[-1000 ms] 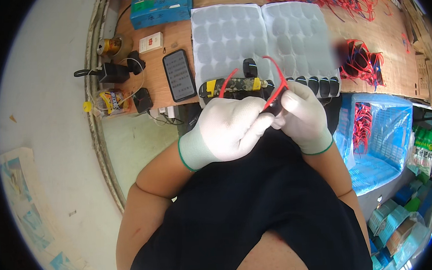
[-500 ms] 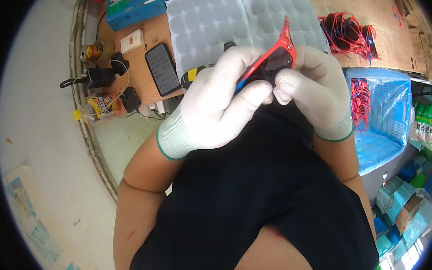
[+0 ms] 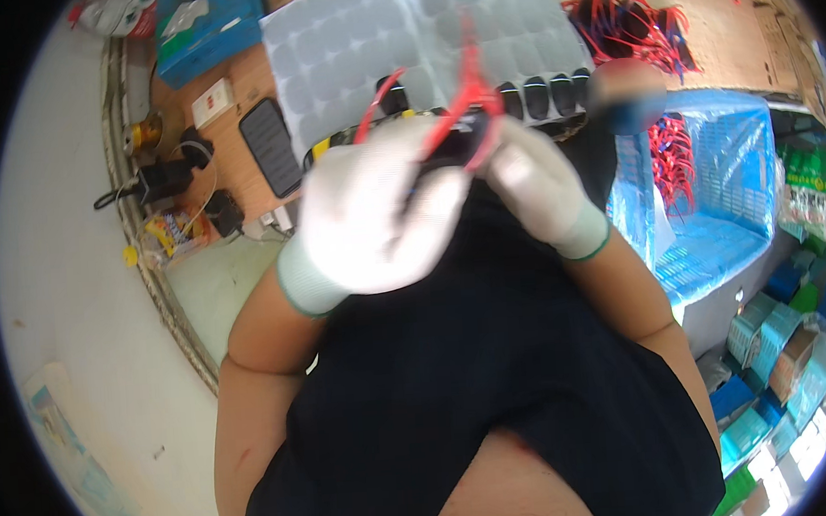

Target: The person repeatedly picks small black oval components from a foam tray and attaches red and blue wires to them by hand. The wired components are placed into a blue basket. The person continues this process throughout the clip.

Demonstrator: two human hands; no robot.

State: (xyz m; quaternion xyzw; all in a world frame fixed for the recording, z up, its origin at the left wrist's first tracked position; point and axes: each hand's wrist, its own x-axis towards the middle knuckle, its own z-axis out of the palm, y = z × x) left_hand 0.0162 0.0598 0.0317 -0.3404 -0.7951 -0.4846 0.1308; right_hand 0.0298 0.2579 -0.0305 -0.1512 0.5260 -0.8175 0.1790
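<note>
A pair of red-framed sunglasses (image 3: 464, 139) with dark lenses is held up before my chest, blurred by motion. My left hand (image 3: 367, 209), in a white knit glove, is closed round the near left side of the frame. At its right end the gloved fingers of my right hand (image 3: 538, 182) are bent against the frame, smeared by motion. Red temple arms point away from me. Just beyond them lies a pale sheet (image 3: 343, 49) with rows of round grey marks. Several dark lenses (image 3: 537, 97) stand in a row along its near right edge.
More red sunglasses (image 3: 631, 27) are heaped at the far right. A blue plastic-lined crate (image 3: 719, 230) holds red frames (image 3: 672, 162). At left are a phone (image 3: 272, 148), a small white box (image 3: 212, 102) and a blue box (image 3: 210, 29). A blurred rounded object (image 3: 628, 93) stands by the crate.
The sunglasses have turned and shifted left with both hands, so both temple arms show. My right hand has drawn lower and left. The view has shifted; the row of dark lenses now shows.
</note>
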